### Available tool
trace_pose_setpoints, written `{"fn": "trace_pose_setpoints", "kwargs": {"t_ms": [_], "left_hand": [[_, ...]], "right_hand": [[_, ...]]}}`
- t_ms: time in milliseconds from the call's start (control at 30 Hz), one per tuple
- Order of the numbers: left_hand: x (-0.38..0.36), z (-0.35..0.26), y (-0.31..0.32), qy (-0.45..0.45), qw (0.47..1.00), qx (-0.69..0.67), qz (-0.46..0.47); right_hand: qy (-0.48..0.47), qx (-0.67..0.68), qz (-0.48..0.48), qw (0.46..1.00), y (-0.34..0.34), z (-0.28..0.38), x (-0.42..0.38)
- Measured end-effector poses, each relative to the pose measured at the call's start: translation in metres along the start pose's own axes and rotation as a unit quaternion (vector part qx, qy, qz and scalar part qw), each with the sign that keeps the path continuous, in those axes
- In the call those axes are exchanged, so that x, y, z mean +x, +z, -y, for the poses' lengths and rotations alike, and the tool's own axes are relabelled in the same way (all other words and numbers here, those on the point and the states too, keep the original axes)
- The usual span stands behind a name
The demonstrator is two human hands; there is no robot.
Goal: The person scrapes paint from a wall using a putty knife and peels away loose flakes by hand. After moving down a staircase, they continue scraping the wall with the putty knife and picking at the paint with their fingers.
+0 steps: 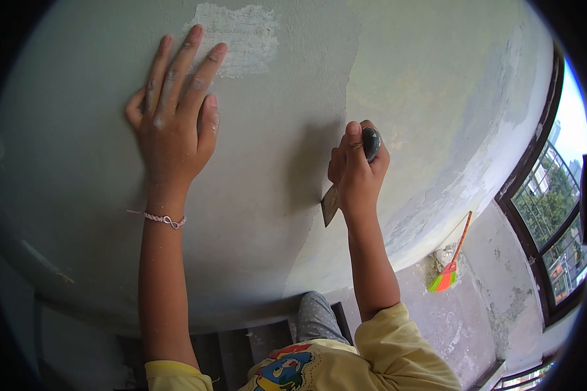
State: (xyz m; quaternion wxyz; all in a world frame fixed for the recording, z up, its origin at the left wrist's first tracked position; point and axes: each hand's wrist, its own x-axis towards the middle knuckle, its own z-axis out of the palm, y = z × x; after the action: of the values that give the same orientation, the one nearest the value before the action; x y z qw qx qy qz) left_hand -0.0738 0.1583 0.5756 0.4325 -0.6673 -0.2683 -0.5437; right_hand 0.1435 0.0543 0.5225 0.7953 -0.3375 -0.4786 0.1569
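My left hand lies on the grey wall with its fingers spread, the fingertips at the lower left edge of a rough white patch. Dust or dried filler marks its knuckles. To the right, my right hand is wrapped round the dark rounded handle of a putty knife. The metal blade points down and left from the fist, close to the wall, and its shadow falls beside it. Just right of the blade runs a ragged border between grey coating and paler greenish wall.
A broom with orange and green bristles leans at the lower right. Beyond it is a dark-framed window with trees outside. Dark steps lie below me, and the pale floor has stains.
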Motion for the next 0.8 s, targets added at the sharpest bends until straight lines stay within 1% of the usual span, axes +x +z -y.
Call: {"fn": "trace_pose_setpoints", "kwargs": {"t_ms": [133,233,300,433,500,600,733,800], "left_hand": [[0.001,0.000,-0.001,-0.002,1.000,0.013,0.008],[-0.001,0.000,0.002,-0.002,1.000,-0.002,-0.001],[-0.001,0.000,0.004,-0.007,1.000,-0.011,-0.026],[-0.002,0.002,0.005,-0.003,0.999,-0.012,-0.031],[0.000,0.001,0.003,-0.003,0.999,-0.014,-0.037],[0.003,0.000,0.002,0.021,0.999,-0.007,-0.043],[0.005,0.000,-0.003,0.018,0.999,-0.010,-0.037],[0.006,0.002,-0.001,0.029,0.998,-0.012,-0.050]], "right_hand": [[0.007,-0.001,-0.006,1.000,0.001,-0.001,0.006],[0.011,0.009,-0.002,1.000,-0.001,-0.002,0.000],[-0.003,0.037,0.002,0.999,-0.003,-0.001,-0.011],[0.015,0.002,-0.016,1.000,-0.006,-0.012,-0.035],[0.018,0.008,-0.020,1.000,-0.005,-0.017,-0.039],[0.018,0.011,-0.025,0.999,-0.004,-0.022,-0.041],[0.010,-0.005,-0.029,1.000,-0.003,-0.021,-0.042],[0.016,-0.011,-0.031,0.999,-0.003,-0.020,-0.041]]}}
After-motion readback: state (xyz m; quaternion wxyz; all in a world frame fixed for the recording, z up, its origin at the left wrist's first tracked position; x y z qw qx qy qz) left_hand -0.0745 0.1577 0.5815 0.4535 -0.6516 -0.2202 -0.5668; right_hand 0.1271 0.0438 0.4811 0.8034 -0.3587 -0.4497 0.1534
